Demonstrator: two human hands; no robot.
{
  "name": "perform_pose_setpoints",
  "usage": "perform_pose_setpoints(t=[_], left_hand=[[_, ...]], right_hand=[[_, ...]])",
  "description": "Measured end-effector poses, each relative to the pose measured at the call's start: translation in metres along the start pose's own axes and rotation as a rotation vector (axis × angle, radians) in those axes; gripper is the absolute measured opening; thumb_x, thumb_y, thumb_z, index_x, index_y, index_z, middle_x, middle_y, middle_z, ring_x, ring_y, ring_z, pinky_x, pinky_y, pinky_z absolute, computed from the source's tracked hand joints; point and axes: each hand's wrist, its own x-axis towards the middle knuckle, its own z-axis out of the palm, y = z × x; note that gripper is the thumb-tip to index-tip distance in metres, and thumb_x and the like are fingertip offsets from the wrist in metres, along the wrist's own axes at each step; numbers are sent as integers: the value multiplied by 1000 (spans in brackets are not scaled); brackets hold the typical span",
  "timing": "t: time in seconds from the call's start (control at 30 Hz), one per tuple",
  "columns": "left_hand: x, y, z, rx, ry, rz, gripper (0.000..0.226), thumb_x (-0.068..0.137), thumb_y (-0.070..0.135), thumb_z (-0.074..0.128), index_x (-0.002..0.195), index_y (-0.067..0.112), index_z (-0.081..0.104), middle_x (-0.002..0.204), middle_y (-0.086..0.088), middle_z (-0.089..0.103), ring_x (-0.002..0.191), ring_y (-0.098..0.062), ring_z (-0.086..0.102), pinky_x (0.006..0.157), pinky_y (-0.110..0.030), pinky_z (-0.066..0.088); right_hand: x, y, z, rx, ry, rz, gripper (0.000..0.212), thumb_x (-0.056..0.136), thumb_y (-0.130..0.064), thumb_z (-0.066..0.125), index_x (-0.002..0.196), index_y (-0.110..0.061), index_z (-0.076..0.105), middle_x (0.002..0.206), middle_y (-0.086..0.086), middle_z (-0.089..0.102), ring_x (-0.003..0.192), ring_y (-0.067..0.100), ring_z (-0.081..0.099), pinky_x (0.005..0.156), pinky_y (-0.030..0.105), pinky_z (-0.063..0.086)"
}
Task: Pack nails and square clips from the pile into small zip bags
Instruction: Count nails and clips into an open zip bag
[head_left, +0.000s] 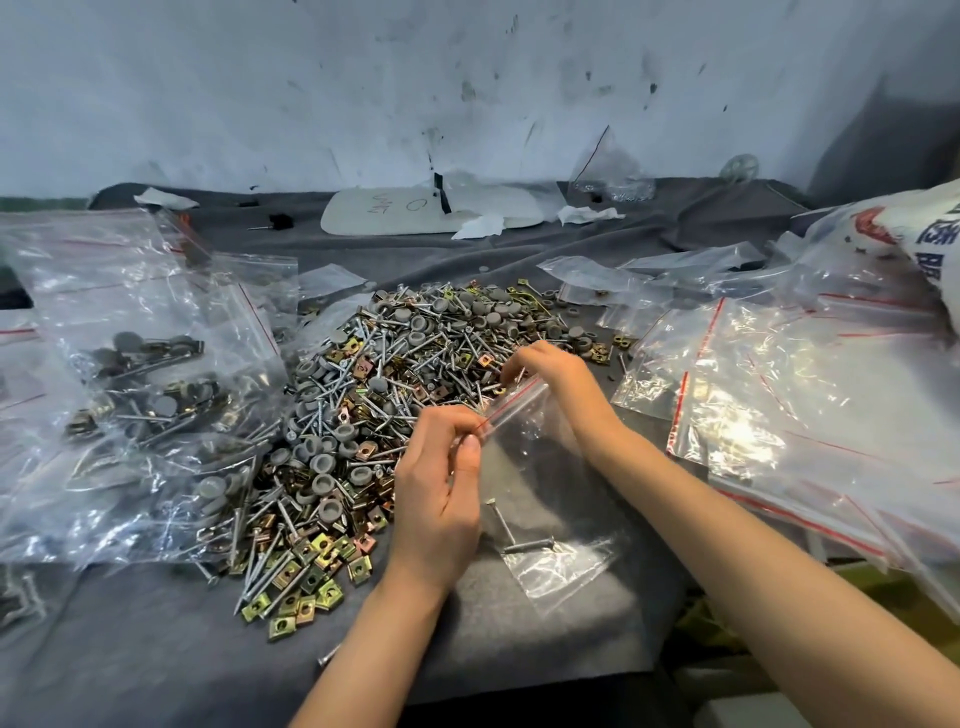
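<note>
- A grey cloth is covering the table right in front of the person, and loose brass-coloured square clips are lying on it at the near edge of the heap.
- The left hand is pinching the near corner of a small zip bag between thumb and curled fingers, right at its red seal line.
- The bag is hanging clear between both hands, just right of the heap, and two nails are lying inside it near the bottom.
- The right hand is gripping the far corner of the bag's mouth with its fingers curled down. I cannot tell whether it is also holding something from the heap.
- The pile of nails, clips and grey round caps is spreading out behind the hands, mid-table.
- Filled bags are lying to the left of it, and empty zip bags are stacking up to the right.
- A printed sack is leaning in at the far right.
- A white board is lying near the scuffed wall.
</note>
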Motion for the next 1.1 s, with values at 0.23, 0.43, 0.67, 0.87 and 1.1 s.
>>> perform_pose_setpoints(t=[0.23, 0.43, 0.67, 0.87, 1.1], left_hand=[[1, -2, 1, 33, -33, 14, 10, 88, 8, 46, 87, 9, 56, 90, -3, 56, 85, -7, 53, 76, -16, 41], [1, -2, 0, 13, -37, 58, 21, 88, 21, 42, 86, 7, 58, 94, -4, 56, 90, -5, 53, 79, -12, 39], [0, -4, 0, 14, -26, 58, 20, 88, 17, 44, 87, 4, 59, 94, -3, 57, 90, -6, 54, 80, -20, 44], [0, 0, 0, 32, -18, 43, 16, 89, 15, 46, 86, 6, 59, 94, -2, 56, 90, -3, 53, 78, -9, 38], [1, 1, 1, 99, -71, 23, 9, 86, 7, 48, 84, 7, 57, 88, -1, 56, 84, -4, 50, 75, -10, 38]], right_hand=[[-9, -35, -64, 246, 30, -148, 20, 86, -5, 67, 85, -25, 69, 83, -3, 64, 76, 12, 57, 72, 24, 45], [-25, -57, -73, -89, -232, -239, 14, 88, -9, 65, 96, -17, 74, 87, -5, 56, 78, 8, 52, 75, 26, 44], [-24, -58, -69, 49, -149, -226, 20, 88, -10, 66, 106, -19, 71, 87, 1, 63, 82, 19, 59, 78, 33, 49], [-20, -49, -66, 179, -128, -164, 15, 91, -16, 63, 102, -22, 72, 87, -5, 68, 83, 17, 62, 77, 30, 52], [-6, -34, -52, 200, -215, 30, 13, 91, -21, 62, 98, -20, 72, 81, -7, 68, 78, 13, 64, 78, 28, 52]])
